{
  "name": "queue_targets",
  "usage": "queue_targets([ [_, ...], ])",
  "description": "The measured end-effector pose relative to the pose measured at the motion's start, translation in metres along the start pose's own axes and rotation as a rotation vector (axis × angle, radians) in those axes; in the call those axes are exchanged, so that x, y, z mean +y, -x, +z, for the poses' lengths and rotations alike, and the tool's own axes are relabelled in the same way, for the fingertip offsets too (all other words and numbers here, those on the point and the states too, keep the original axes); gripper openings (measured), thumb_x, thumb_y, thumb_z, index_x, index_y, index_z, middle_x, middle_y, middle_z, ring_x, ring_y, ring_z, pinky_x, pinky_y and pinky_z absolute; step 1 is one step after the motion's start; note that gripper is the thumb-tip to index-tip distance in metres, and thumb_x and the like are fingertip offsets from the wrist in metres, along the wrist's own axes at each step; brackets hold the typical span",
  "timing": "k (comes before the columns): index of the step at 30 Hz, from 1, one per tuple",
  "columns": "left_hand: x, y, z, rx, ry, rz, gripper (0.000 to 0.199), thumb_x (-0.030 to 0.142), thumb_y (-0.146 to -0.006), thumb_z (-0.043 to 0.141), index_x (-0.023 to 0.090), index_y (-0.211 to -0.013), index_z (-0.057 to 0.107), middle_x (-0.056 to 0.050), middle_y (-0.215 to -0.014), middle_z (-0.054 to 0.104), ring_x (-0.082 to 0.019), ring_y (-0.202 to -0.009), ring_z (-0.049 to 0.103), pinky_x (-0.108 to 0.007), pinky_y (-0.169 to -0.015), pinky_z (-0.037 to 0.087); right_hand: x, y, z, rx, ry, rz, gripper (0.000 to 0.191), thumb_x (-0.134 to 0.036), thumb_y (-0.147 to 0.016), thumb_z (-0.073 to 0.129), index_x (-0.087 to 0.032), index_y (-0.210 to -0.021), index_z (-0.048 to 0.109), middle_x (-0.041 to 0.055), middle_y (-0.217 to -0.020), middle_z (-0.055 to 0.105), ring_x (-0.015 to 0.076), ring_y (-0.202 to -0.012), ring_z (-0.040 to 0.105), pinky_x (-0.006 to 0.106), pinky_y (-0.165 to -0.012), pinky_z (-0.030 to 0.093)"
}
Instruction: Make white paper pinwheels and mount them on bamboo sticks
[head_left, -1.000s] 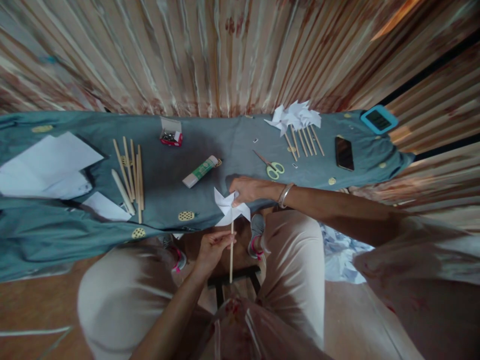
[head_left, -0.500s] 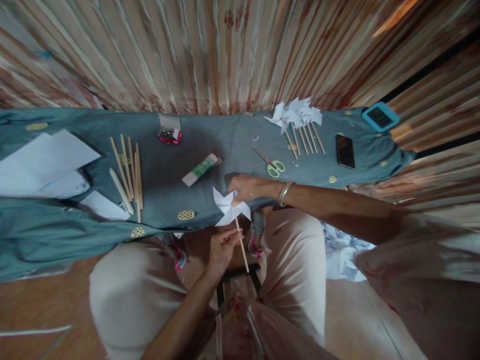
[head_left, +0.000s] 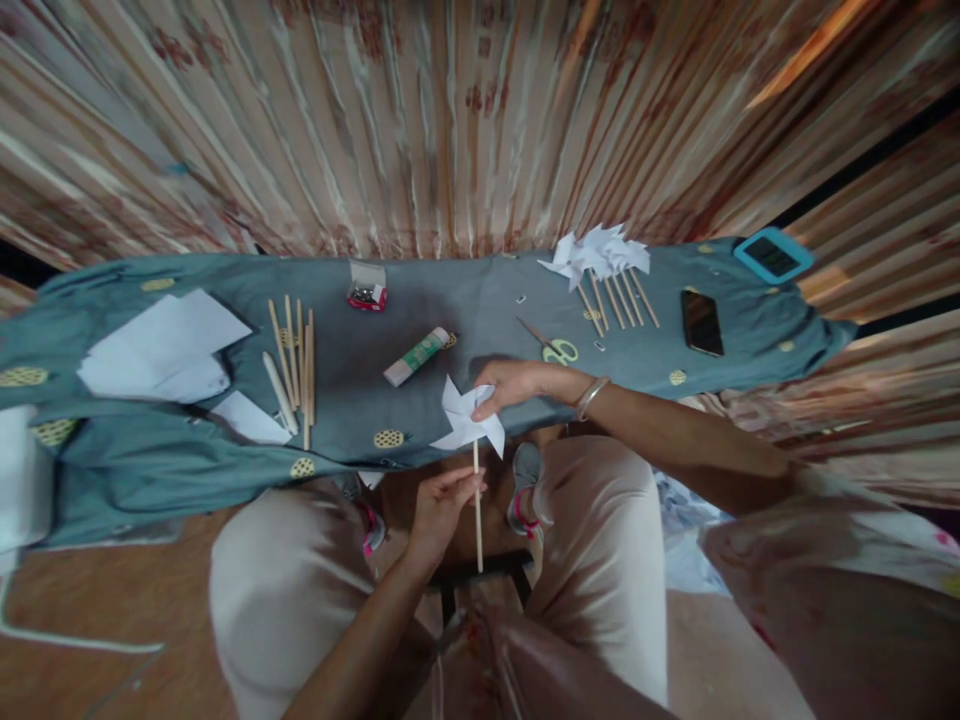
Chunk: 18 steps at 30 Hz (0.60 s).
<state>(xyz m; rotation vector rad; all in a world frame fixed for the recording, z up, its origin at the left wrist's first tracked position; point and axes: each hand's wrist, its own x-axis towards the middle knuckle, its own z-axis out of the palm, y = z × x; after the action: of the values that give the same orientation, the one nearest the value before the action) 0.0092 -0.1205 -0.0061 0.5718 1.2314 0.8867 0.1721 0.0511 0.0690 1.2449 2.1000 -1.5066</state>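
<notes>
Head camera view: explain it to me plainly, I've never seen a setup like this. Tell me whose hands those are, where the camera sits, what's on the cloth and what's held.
There is no machine here: these are a person's own bare hands. The one camera is worn on that person's head, looking forward and down, so you see roughly what they see.

The left hand pinches a thin stick; the right hand grips the white paper pinwheel at its top.

On the green-grey cloth, from left to right, lie white paper sheets, loose sticks, a small open box, a white-and-green tube, scissors, more pinwheels, a phone and a blue-framed device.
</notes>
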Motion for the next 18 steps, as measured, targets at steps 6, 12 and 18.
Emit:
queue_targets([
  [6, 0.028, -0.005, 0.001, -0.028, 0.011, 0.039, 0.032, 0.04, -0.05, 0.088, 0.017, -0.071, 0.08, -0.005, -0.061, 0.073, -0.014, -0.056, 0.062, -0.024, -0.056, 0.049, 0.008, 0.02, -0.006, 0.269, -0.458, -0.114, 0.042, -0.053, -0.065, 0.08, -0.013, -0.072, 0.07, -0.0029, -0.064, 0.064, 0.0095, -0.062, 0.054, 0.022, -0.062, 0.041],
  [12, 0.076, -0.028, 0.013, -0.024, -0.007, 0.128, 0.032, 0.039, -0.052, 0.089, 0.018, -0.075, 0.081, -0.003, -0.067, 0.075, -0.012, -0.061, 0.062, -0.022, -0.061, 0.049, 0.022, 0.018, -0.003, 0.743, -1.089, -0.346, 0.051, -0.063, -0.048, 0.087, -0.023, -0.077, 0.074, -0.0032, -0.075, 0.072, 0.0095, -0.073, 0.063, 0.02, -0.074, 0.049],
  [18, 0.109, -0.065, 0.023, -0.035, 0.0, 0.179, 0.034, 0.036, -0.046, 0.09, 0.018, -0.073, 0.081, -0.002, -0.065, 0.073, -0.011, -0.058, 0.059, -0.022, -0.058, 0.05, 0.027, 0.006, 0.005, 0.816, -1.273, -0.436, 0.052, -0.067, -0.054, 0.084, -0.023, -0.08, 0.078, 0.002, -0.081, 0.076, 0.0127, -0.076, 0.067, 0.022, -0.073, 0.052],
])
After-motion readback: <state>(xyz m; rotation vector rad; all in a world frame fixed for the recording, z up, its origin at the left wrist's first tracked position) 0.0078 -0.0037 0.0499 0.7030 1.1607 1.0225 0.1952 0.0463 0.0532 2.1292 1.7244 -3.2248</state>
